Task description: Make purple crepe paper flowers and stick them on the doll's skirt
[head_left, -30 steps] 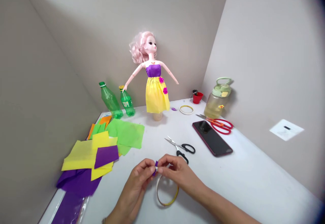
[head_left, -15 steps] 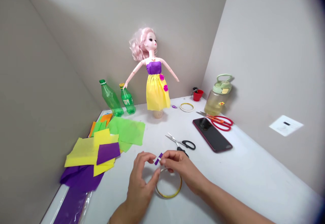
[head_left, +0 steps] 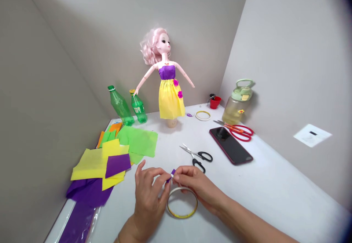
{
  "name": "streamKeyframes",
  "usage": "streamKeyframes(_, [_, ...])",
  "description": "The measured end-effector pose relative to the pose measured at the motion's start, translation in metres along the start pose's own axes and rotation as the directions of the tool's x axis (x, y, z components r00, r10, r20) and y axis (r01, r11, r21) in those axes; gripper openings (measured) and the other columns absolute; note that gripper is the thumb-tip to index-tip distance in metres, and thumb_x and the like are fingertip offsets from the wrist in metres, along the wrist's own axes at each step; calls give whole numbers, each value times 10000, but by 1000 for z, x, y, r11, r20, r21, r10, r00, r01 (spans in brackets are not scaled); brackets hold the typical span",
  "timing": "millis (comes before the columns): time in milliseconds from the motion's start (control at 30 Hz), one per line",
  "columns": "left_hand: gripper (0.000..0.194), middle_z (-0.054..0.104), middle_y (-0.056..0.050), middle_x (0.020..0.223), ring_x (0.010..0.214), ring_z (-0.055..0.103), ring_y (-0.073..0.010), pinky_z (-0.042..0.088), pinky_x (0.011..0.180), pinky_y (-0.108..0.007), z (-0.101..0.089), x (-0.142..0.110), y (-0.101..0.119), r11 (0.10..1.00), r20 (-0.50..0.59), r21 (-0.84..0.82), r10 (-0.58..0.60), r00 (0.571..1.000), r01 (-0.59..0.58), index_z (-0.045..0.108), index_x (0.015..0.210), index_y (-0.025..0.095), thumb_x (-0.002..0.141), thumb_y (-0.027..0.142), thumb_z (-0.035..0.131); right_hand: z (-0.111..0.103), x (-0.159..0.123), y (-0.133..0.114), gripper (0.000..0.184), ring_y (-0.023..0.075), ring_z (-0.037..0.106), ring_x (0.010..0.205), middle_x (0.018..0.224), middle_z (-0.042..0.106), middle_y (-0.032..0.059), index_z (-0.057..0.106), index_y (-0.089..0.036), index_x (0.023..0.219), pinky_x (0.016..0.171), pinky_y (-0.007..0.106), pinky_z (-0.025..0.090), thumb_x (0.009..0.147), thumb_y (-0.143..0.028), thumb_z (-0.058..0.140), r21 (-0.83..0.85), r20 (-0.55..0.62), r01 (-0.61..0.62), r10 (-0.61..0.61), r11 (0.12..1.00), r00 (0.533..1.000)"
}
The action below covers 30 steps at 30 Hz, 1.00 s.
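My right hand pinches a small purple paper piece with a bit of white tape on it, just above a yellow-rimmed tape ring lying on the white table. My left hand is beside it, its thumb and forefinger closing on the same purple piece while the other fingers spread. Black-handled scissors lie just behind the hands. A doll in a purple and yellow paper dress stands at the back.
Sheets of yellow, purple, green and orange paper lie at the left. Two green bottles, a second tape ring, a red cup, a jug, red scissors and a phone stand behind.
The tape ring went from held upright under the hands to lying flat on the table. My left hand let go of the purple piece for a moment and now pinches it again.
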State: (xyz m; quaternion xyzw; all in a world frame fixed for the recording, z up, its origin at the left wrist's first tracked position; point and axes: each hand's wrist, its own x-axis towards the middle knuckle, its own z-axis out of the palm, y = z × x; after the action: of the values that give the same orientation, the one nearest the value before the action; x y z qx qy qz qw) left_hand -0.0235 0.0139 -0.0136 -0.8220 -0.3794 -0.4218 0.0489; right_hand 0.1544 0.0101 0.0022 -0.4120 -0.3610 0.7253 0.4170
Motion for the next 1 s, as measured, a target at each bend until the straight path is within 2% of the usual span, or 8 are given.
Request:
streamKeyframes(300, [221, 612, -29, 874, 855, 582, -188, 253, 1097, -534, -1, 0, -2, 1000, -7, 12, 5, 1000, -5, 613, 968, 233, 822, 69, 593, -1, 0, 2, 291, 90, 469, 636, 697, 585, -5, 696, -139, 734, 597, 202, 357, 678, -400, 812, 7, 7, -2, 2, 1000, 1000])
streamKeyframes(467, [219, 610, -18, 840, 829, 579, -181, 272, 1097, -522, -2, 1, 0, 999, -44, -45, -11, 999, 9, 627, 935, 228, 810, 51, 597, 1, 0, 3, 311, 88, 451, 610, 659, 566, -16, 690, -141, 716, 595, 210, 350, 654, -414, 827, 17, 3, -18, 18, 1000, 1000])
streamKeyframes(633, [218, 617, -4, 819, 821, 593, -182, 294, 1101, -505, 1, -4, 1, 980, -58, -170, -112, 992, 101, 633, 934, 247, 817, 67, 595, 3, 0, 4, 363, 72, 370, 558, 587, 512, -36, 656, -127, 667, 574, 215, 299, 622, -434, 845, 37, 24, -26, 26, 999, 999])
streamKeyframes(800, [172, 626, -4, 820, 839, 601, -185, 306, 1107, -492, 7, -8, 2, 947, 18, -245, -209, 978, 207, 628, 921, 253, 837, 109, 586, 3, 0, 4, 374, 85, 404, 591, 619, 530, -35, 649, -139, 687, 599, 224, 304, 635, -459, 836, -29, 3, 42, -42, 999, 999])
streamKeyframes(1000, [218, 675, -25, 909, 910, 613, -201, 256, 1138, -509, 8, -9, 2, 932, 98, -285, -204, 974, 224, 633, 1017, 267, 854, 141, 563, -3, 2, 2, 347, 116, 456, 633, 663, 564, -16, 653, -153, 726, 632, 250, 343, 700, -474, 782, -132, -14, 164, -168, 978, 986])
